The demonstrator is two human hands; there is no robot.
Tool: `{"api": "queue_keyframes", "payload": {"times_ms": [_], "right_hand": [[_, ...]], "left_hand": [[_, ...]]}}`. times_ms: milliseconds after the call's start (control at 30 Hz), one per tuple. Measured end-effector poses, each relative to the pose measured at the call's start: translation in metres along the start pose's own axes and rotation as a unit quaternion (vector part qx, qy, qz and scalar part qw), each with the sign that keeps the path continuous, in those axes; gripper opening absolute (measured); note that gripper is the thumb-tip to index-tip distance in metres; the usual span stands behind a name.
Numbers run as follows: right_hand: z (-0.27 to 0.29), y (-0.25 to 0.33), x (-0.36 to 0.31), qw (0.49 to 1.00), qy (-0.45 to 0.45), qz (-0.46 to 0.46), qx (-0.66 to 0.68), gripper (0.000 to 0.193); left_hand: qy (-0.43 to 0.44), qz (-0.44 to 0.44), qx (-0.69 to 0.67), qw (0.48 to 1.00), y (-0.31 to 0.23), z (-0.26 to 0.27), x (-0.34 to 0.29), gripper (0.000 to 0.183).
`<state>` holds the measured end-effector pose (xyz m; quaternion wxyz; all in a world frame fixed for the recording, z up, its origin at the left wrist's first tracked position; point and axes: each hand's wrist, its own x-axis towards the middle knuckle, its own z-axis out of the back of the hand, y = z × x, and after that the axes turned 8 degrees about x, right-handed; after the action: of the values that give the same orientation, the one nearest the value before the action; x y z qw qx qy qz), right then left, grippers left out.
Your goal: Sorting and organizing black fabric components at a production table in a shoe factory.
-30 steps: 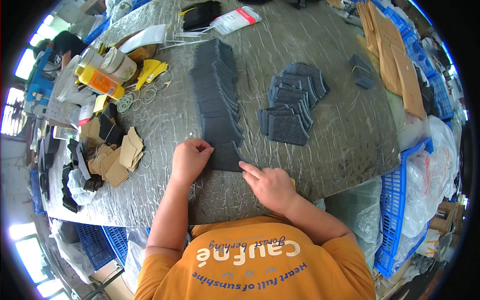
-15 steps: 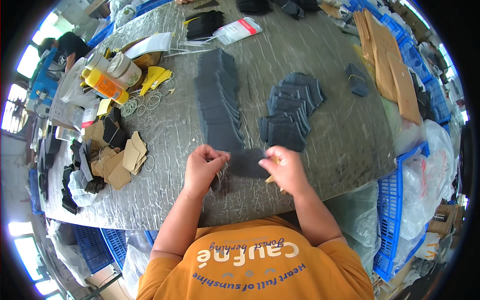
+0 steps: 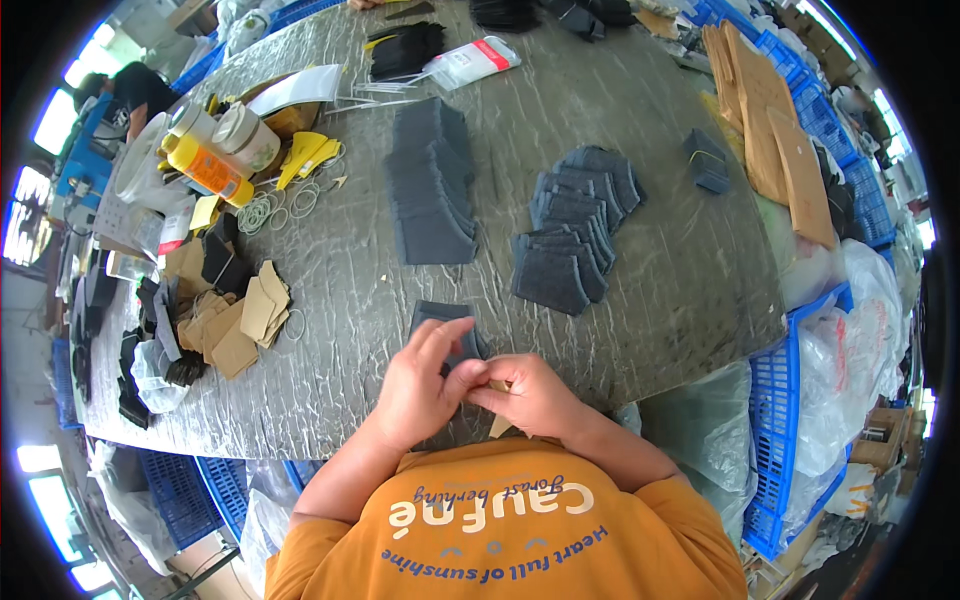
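My left hand (image 3: 412, 385) lies over a small bundle of dark grey fabric pieces (image 3: 437, 314) near the table's front edge. Its fingers are stretched and apart from the thumb, whose tip meets my right hand. My right hand (image 3: 532, 393) is closed, with a tan cardboard piece (image 3: 501, 424) sticking out below its fingers. Beyond them, a column of overlapping dark grey fabric pieces (image 3: 432, 200) runs away from me. A second fanned group of such pieces (image 3: 552, 270) lies to its right.
Cardboard pieces (image 3: 237, 340) and loose rubber bands (image 3: 262, 212) lie on the left, near a yellow bottle (image 3: 208, 168) and a white jar (image 3: 246, 138). A banded dark bundle (image 3: 707, 160) sits at right, beside brown paper packets (image 3: 800, 175). A blue crate (image 3: 772, 430) stands off the right edge.
The dark piece that was between my hands is no longer held up there. My hands have come together and lower. The left column is shorter at its near end, and a separate bundle lies under my left hand.
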<state>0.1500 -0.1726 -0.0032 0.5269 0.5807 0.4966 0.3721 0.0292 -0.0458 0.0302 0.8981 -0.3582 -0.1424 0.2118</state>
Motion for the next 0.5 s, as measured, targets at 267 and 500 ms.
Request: {"api": "queue_keyframes", "payload": {"times_ms": [267, 500], "right_hand": [[0.005, 0.014, 0.004, 0.995, 0.062, -0.073, 0.037, 0.011], [0.005, 0.010, 0.002, 0.991, 0.077, -0.099, 0.036, 0.012]], "left_hand": [[0.043, -0.085, -0.056, 0.994, 0.004, -0.004, -0.004, 0.062], [0.079, -0.090, -0.125, 0.985, 0.011, -0.010, -0.009, 0.077]]}}
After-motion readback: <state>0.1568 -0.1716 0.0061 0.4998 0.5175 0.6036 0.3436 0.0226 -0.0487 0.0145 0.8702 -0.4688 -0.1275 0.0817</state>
